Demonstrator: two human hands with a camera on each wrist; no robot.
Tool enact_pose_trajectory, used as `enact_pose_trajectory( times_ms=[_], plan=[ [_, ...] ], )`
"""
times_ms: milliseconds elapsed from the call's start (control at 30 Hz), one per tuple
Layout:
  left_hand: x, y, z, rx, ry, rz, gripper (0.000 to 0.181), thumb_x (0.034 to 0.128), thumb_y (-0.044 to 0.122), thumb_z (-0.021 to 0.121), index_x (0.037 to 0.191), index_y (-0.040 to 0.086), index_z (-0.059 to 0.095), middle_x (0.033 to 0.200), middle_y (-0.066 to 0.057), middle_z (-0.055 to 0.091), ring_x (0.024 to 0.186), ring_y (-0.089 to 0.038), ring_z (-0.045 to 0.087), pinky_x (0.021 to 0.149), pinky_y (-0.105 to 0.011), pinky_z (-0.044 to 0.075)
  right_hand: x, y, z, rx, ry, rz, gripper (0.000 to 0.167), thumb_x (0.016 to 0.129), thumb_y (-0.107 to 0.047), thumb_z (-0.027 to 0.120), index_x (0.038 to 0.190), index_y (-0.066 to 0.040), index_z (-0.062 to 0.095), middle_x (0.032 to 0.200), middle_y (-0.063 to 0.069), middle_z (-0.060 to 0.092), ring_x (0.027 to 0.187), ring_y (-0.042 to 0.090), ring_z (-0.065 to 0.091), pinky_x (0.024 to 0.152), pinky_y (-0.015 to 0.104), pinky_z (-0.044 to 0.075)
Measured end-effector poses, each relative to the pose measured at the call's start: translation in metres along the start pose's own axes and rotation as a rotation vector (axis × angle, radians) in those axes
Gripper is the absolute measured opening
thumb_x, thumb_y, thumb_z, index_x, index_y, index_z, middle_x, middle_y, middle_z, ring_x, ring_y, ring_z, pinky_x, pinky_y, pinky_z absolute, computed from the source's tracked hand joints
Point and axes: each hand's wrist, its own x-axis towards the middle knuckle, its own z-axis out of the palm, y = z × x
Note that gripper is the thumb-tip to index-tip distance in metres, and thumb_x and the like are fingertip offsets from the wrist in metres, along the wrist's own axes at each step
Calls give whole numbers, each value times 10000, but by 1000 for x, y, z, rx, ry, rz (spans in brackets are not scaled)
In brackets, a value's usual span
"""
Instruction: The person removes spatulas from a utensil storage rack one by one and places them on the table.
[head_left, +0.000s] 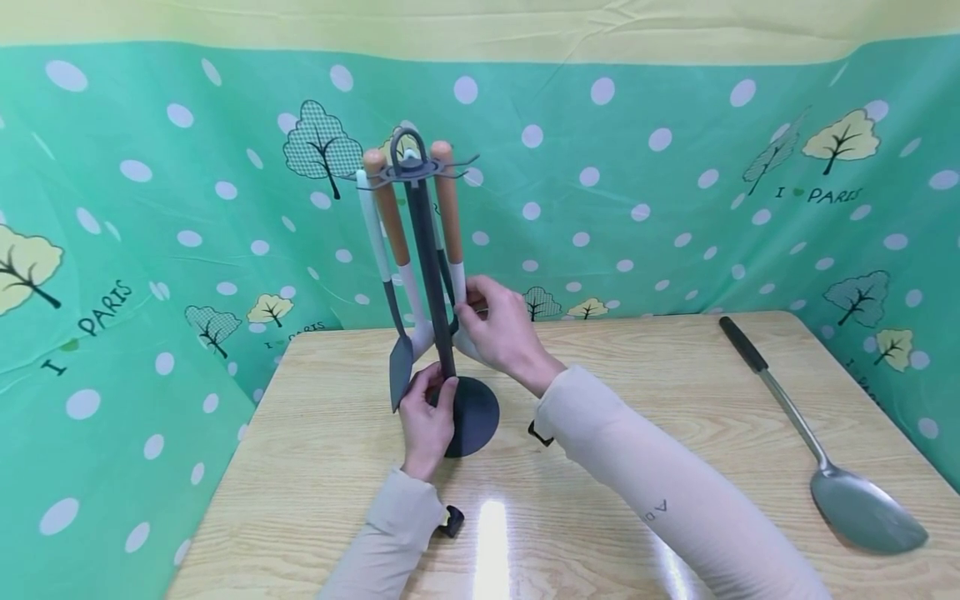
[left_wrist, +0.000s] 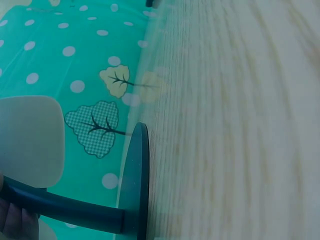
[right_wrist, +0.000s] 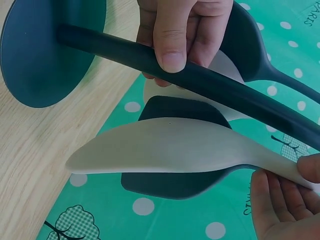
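A dark utensil rack [head_left: 425,250] leans slightly left, hung with several utensils, some with wooden handles and some pale. My left hand [head_left: 427,425] grips its pole just above the round base [head_left: 477,417]; in the right wrist view that hand's [right_wrist: 182,32] thumb lies across the pole [right_wrist: 220,82]. With my right hand [head_left: 506,329] I pinch the white neck of a wooden-handled utensil [head_left: 447,208] on the rack's right side. Its pale head [right_wrist: 160,147] overlaps a dark spatula [right_wrist: 175,187] in the right wrist view. The left wrist view shows the base [left_wrist: 135,185] and pole [left_wrist: 70,209].
A metal wok spatula [head_left: 862,508] with a black handle lies on the right of the wooden table [head_left: 322,500]. Behind the table and along its left side hangs a green dotted cloth [head_left: 555,192].
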Motion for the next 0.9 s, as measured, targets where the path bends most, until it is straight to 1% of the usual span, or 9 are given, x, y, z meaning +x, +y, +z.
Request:
enact_pose_trajectory(
  times_ms=[267, 500, 900],
  plan=[
    [0, -1, 0, 2, -5, -2, 192, 852, -64, 660, 1041, -92, 647, 900, -222, 651, 835, -341, 629, 780, -503, 527, -3, -2, -1, 4, 4, -11, 162, 933, -67, 586, 1088, -48, 627, 926, 20, 646, 858, 103, 617, 786, 239, 540],
    [0, 1, -1, -3, -10, -6, 187, 873, -6, 660, 1040, -89, 648, 902, -230, 650, 838, -340, 632, 786, -512, 525, -6, -2, -4, -4, 2, -14, 165, 931, -75, 599, 1093, -54, 627, 919, 11, 644, 856, 101, 616, 797, 236, 536],
    [0, 2, -1, -9, 1, -5, 184, 851, -48, 669, 1027, -98, 653, 887, -240, 653, 825, -352, 631, 782, -515, 527, -10, -2, -9, -4, 3, -52, 143, 919, -63, 614, 1062, -60, 627, 895, 7, 645, 832, 91, 620, 780, 234, 541]
  ],
)
